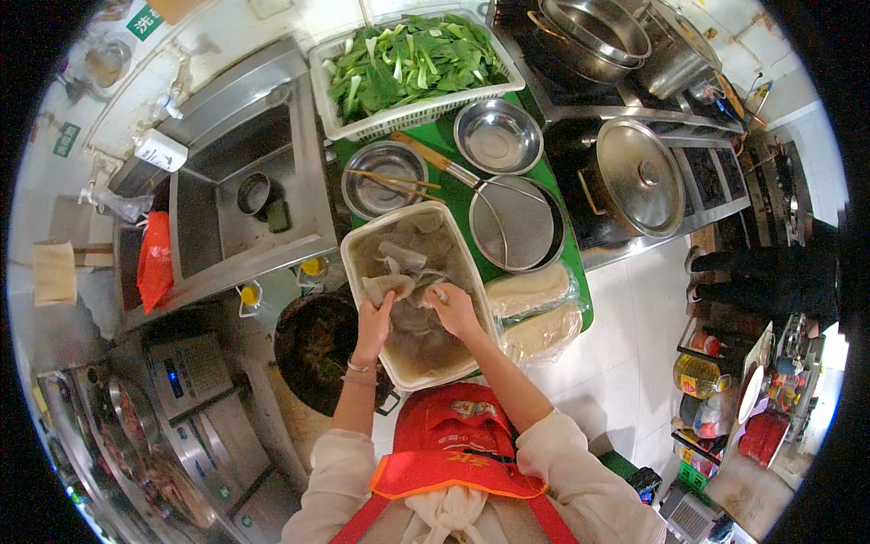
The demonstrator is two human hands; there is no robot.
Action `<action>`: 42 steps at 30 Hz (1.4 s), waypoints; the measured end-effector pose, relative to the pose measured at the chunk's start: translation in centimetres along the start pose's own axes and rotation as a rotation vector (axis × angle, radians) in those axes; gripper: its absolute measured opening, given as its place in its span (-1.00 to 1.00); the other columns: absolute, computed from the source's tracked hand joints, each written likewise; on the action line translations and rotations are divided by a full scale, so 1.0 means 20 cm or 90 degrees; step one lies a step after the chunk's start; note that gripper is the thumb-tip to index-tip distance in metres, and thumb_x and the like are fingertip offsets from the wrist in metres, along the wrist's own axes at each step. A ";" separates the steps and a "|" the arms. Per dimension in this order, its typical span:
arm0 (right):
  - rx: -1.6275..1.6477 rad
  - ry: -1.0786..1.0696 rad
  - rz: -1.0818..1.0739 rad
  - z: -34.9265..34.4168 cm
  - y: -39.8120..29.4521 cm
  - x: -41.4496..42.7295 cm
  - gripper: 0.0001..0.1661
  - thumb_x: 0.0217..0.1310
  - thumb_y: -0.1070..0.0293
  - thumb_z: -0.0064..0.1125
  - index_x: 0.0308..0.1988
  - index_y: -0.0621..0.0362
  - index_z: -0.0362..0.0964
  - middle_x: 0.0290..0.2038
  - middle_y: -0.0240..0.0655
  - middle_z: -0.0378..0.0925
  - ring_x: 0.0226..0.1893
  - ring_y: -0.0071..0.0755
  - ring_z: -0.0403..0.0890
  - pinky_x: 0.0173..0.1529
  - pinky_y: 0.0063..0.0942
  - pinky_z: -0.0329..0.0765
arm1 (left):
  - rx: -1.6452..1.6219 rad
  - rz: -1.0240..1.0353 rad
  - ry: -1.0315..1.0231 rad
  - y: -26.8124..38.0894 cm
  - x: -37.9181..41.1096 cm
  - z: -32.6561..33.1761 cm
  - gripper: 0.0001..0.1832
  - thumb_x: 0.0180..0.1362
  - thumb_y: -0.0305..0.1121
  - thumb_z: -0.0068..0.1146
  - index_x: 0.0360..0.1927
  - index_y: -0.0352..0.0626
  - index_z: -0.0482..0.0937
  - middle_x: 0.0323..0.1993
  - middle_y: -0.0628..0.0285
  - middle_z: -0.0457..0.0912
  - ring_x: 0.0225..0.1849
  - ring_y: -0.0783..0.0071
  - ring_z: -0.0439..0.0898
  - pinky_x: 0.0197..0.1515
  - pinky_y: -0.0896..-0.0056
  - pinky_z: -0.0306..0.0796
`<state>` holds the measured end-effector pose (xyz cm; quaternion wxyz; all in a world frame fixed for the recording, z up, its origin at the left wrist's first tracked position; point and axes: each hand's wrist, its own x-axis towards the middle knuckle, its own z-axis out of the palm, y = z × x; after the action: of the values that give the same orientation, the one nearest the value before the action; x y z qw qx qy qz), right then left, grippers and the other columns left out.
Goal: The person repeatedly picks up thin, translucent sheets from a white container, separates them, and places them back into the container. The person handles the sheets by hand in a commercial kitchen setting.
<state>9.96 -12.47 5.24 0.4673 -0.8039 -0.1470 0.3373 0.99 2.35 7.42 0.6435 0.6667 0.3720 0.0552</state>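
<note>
A white plastic tub (350,262) of cloudy brownish water stands before me, with pale, soft, sheet-like food pieces (404,255) in it. My left hand (375,323) holds one pale, curled piece (387,287) over the tub's left side, thumb on top. At the tub's right side, my right hand (452,309) pinches a small whitish bit of what seems the same food; its fingertips are partly hidden. Beyond the tub, a steel bowl (384,163) carries a pair of wooden chopsticks (394,178). A wooden-handled fine strainer (513,221) rests on a round pan to the right.
A basket of leafy greens (326,102) and a steel bowl (498,136) stand on the green board. Plastic-wrapped pale blocks (537,313) lie right of the tub. Left is a steel sink (272,170); right, a lidded pot (639,180). A dark wok (316,353) sits lower left. A person's legs (761,282) show far right.
</note>
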 end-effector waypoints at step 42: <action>0.073 0.111 -0.234 0.01 -0.09 -0.22 -0.60 0.05 0.54 0.03 -0.03 0.23 0.34 -0.24 -0.10 0.49 -0.29 -0.20 0.54 -0.18 -0.46 0.46 | 0.005 0.099 0.021 0.01 -0.23 0.21 -0.85 0.11 -0.53 -0.02 -0.32 -0.36 0.57 -0.46 0.30 0.58 -0.43 0.67 0.48 -0.37 0.61 0.35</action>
<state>6.74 -13.85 8.47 0.5766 -0.7620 -0.2309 0.1836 0.05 -3.78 8.73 0.6285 0.6952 0.3295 0.1148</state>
